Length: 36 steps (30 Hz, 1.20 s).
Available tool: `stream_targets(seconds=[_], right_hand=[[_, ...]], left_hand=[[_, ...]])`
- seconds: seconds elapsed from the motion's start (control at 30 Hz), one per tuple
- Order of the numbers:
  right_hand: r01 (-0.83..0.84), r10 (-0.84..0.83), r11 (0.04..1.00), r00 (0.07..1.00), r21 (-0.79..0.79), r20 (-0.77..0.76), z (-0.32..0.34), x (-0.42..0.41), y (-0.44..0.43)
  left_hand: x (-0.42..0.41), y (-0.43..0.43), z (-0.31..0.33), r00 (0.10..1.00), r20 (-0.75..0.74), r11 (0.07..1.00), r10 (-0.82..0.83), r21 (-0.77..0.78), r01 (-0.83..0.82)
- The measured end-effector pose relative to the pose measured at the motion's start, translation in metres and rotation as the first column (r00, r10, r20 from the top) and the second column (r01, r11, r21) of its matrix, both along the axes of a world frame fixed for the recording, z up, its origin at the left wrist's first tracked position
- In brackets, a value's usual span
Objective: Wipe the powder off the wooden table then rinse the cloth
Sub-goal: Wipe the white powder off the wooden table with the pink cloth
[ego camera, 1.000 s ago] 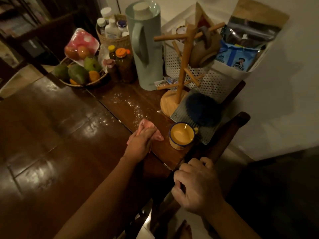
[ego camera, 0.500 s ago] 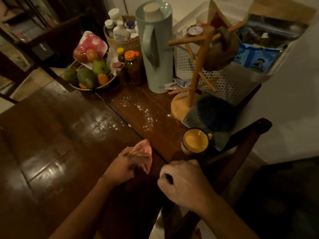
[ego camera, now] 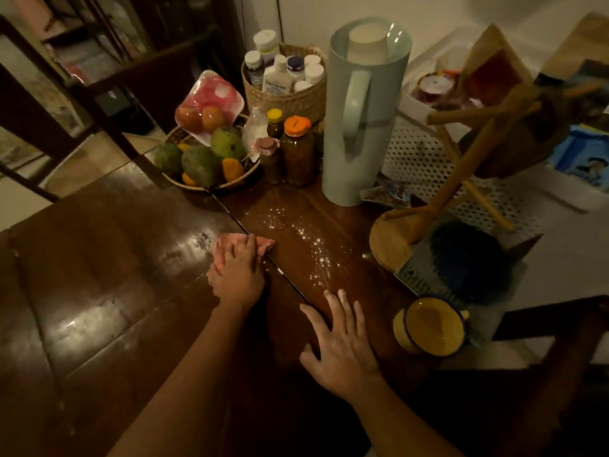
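My left hand [ego camera: 239,275] flat on pink cloth [ego camera: 265,243], fingers straight, pressing it onto wooden table [ego camera: 99,258]. Powder [ego camera: 316,249] just right of cloth. My right hand [ego camera: 342,344] palm down, fingers spread, holding nothing. Powder just ahead of its fingertips, yellow mug [ego camera: 431,328] near its right.

The left hand [ego camera: 239,275] and the right hand [ego camera: 339,347] are both bare. Behind the fingers, the wrists and forearms run uncovered to the lower frame edge. What look like pale flecks sit just behind the right hand's fingers.
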State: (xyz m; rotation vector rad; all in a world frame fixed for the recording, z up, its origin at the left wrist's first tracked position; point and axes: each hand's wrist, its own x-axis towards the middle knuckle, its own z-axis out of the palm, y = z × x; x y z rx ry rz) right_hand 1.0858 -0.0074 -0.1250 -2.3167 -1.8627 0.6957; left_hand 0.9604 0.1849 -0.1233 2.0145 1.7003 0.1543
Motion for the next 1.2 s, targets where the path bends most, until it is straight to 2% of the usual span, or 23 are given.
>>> stream_targets(seconds=[0.07,0.13,0.2,0.27,0.3,0.33,0.43,0.5,0.57,0.63,0.7,0.77,0.8,0.87,0.97,1.03,1.07,1.13,1.2], right_hand=[[0.014,-0.015,1.0,1.0,0.027,0.024,-0.007,-0.003,-0.001],[0.017,-0.019,0.999,0.999,0.036,0.036,-0.009,-0.006,0.0],[0.022,-0.025,0.998,0.998,0.063,0.057,-0.011,-0.006,0.0],[0.029,-0.033,0.998,0.997,0.054,0.073,-0.013,-0.006,-0.001],[0.033,-0.037,0.998,0.996,0.05,0.077,-0.014,-0.007,-0.002],[0.034,-0.038,0.999,0.996,0.04,0.084,-0.014,-0.007,-0.002],[0.027,-0.031,0.999,0.991,0.032,0.127,-0.016,-0.008,0.001],[0.038,-0.043,0.999,0.989,0.033,0.143,-0.017,-0.008,0.002],[0.04,-0.045,0.998,0.989,0.039,0.139,-0.019,-0.009,0.002],[0.046,-0.051,0.998,0.991,0.043,0.127,-0.019,-0.009,0.003],[0.05,-0.058,0.996,0.991,0.067,0.121,-0.018,-0.009,0.003],[0.045,-0.056,0.994,0.992,0.098,0.112,-0.018,-0.011,0.004],[0.046,-0.057,0.993,0.993,0.104,0.103,-0.017,-0.011,0.003],[0.059,-0.07,0.991,0.993,0.118,0.095,-0.017,-0.009,0.004],[0.044,-0.06,0.989,0.992,0.143,0.109,-0.023,-0.008,0.004],[0.048,-0.064,0.984,0.994,0.17,0.088,-0.022,-0.007,0.001],[0.05,-0.066,0.982,0.994,0.181,0.087,-0.022,-0.007,0.001],[0.042,-0.061,0.983,0.993,0.181,0.098,-0.024,-0.006,0.002],[0.04,-0.056,0.987,0.993,0.153,0.104,-0.025,-0.006,0.002]], left_hand=[[-0.006,0.004,-0.007,0.991,0.002,0.991,-0.132,0.03,0.132],[-0.026,-0.001,-0.013,0.941,0.042,0.939,-0.336,0.096,0.331],[-0.053,-0.01,-0.016,0.836,0.074,0.837,-0.543,0.122,0.533],[-0.081,-0.01,-0.02,0.733,0.067,0.735,-0.677,0.116,0.668],[-0.092,-0.005,-0.023,0.726,0.05,0.726,-0.685,0.129,0.676],[-0.099,0.002,-0.026,0.767,0.05,0.765,-0.64,0.143,0.628],[-0.085,0.028,-0.024,0.966,0.1,0.966,-0.237,0.132,0.223],[-0.049,0.038,-0.015,0.997,0.076,0.99,0.005,0.141,-0.016],[-0.011,0.041,-0.011,0.988,0.076,0.979,0.133,0.143,-0.143],[0.015,0.041,-0.011,0.986,0.158,0.988,0.058,0.131,-0.079],[0.024,0.036,-0.013,0.961,0.203,0.979,-0.188,0.115,0.168],[0.015,0.034,-0.012,0.894,0.148,0.904,-0.422,0.139,0.404],[0.008,0.038,-0.01,0.862,0.135,0.871,-0.488,0.141,0.471],[0.002,0.059,-0.008,0.866,0.127,0.873,-0.484,0.129,0.47],[0.024,0.1,-0.007,0.968,0.062,0.968,-0.244,0.076,0.239],[0.056,0.103,-0.006,0.994,-0.005,0.991,-0.106,0.083,0.106],[0.071,0.097,-0.005,0.996,-0.007,0.991,-0.092,0.095,0.092],[0.088,0.077,-0.007,0.978,0.028,0.97,-0.206,0.136,0.2],[0.084,0.054,-0.01,0.892,0.074,0.886,-0.446,0.183,0.427]])
